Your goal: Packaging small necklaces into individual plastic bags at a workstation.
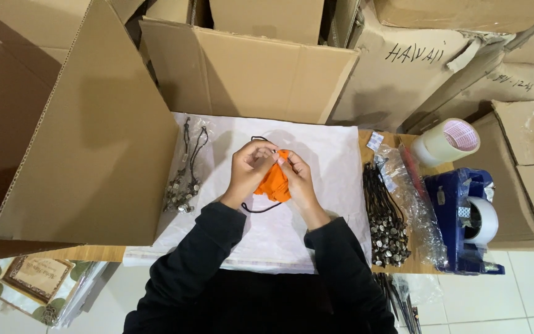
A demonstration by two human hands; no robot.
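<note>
Orange pouch: soft, crumpled, long axis running away from the body, black cord trailing below; pinched between left hand and right hand.

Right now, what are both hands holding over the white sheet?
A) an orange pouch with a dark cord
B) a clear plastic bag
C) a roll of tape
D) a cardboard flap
A: the left hand and right hand pinch the orange pouch between them, its cord looping below.
</note>
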